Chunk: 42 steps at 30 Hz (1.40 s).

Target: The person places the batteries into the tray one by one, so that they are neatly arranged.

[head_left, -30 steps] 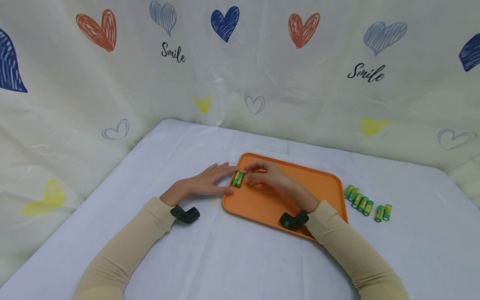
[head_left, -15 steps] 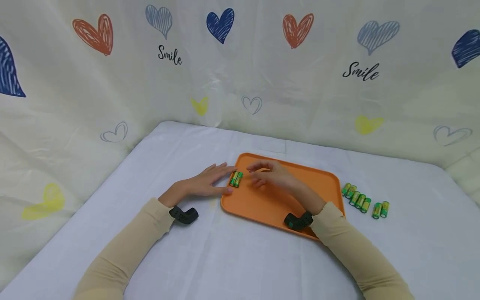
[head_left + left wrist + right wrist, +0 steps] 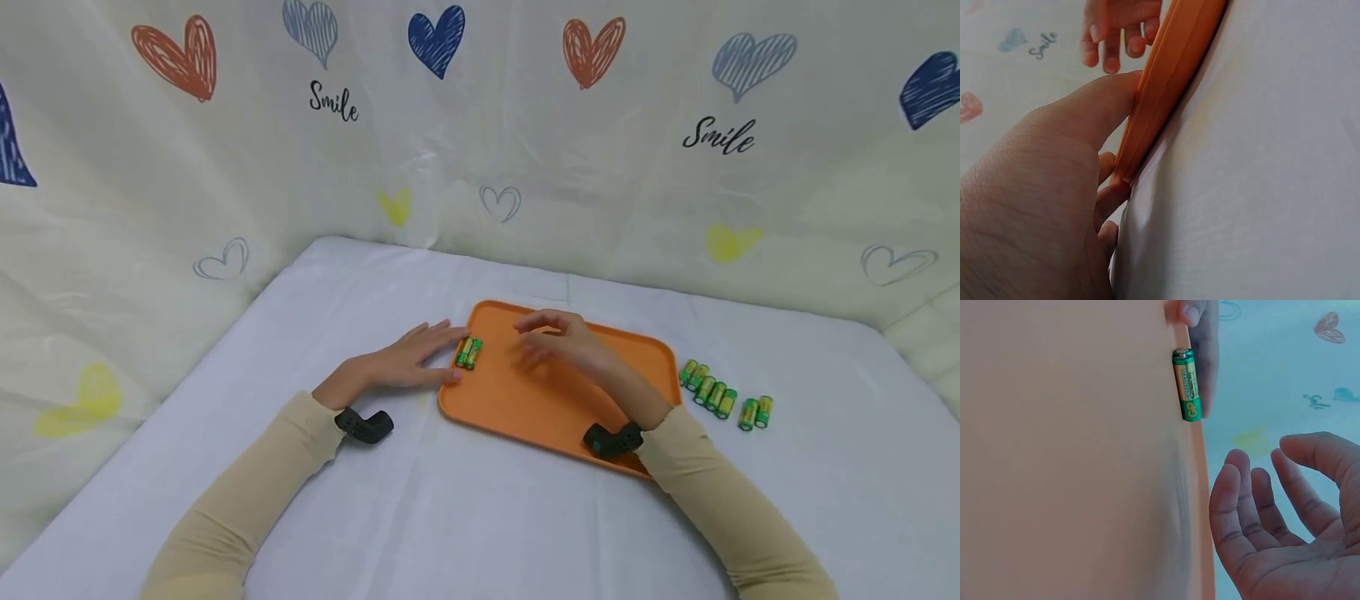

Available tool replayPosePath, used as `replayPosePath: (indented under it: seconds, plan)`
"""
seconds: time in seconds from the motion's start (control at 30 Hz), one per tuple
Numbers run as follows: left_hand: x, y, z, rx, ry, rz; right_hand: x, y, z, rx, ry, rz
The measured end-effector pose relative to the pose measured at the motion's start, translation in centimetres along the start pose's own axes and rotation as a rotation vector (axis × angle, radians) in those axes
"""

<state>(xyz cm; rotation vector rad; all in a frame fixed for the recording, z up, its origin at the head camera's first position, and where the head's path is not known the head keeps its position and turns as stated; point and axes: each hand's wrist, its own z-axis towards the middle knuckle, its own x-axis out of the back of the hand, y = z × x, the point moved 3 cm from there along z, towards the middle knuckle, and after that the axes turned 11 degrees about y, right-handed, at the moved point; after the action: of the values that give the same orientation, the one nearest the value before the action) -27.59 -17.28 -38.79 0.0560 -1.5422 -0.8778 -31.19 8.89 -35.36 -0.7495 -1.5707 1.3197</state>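
Note:
Two green and gold batteries [image 3: 473, 354] lie side by side at the left end of the orange tray [image 3: 517, 408]. My left hand [image 3: 408, 357] rests at that end, fingers straight and spread, with the thumb at the tray's rim in the left wrist view. Above the middle of the tray is my right hand [image 3: 570, 340], its fingers loosely bent and nothing between them. The right wrist view shows the right palm and fingers bare, with a battery [image 3: 1187, 384] lettered GP near the tray's edge.
Several more batteries [image 3: 705, 387] lie in a slanting row on the white cloth right of the tray, and two others [image 3: 755, 412] sit slightly apart from them. A pale curtain [image 3: 645, 183] with printed hearts hangs behind the table.
My right hand has moved away from the two batteries, rightward over the tray. My left hand has stayed at the tray's left end, and the batteries lie as before.

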Motion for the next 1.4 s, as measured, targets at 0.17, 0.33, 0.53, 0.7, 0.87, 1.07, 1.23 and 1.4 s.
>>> replayPosePath:
  seconds: [0.17,0.33,0.53,0.7,0.87,1.07,1.23,1.4]
  plan:
    - [0.0,-0.2,0.1,-0.013,0.009,-0.003,0.8,0.1,-0.4,0.026,0.042,0.029]
    - [0.0,-0.3,0.0,-0.014,0.009,-0.009,1.7,0.1,-0.9,0.044,0.087,0.046]
    - [0.2,0.1,-0.1,-0.014,0.010,-0.019,2.9,0.0,-1.7,0.074,0.101,0.056]
    - [0.2,0.2,-0.1,-0.005,0.014,-0.019,4.0,0.0,-2.3,0.133,0.090,0.062]
    - [0.1,0.3,-0.1,-0.008,0.013,-0.022,5.2,0.0,-3.0,0.180,0.071,0.100]
    - [0.0,0.2,-0.2,-0.018,0.015,-0.015,6.3,0.2,-3.8,0.194,0.075,0.110]
    - [-0.3,-0.1,-0.2,-0.023,0.013,-0.017,7.4,0.5,-4.5,0.221,0.079,0.127]
    - [-0.2,-0.2,-0.1,-0.016,0.011,-0.008,8.7,0.7,-5.1,0.240,0.097,0.112]
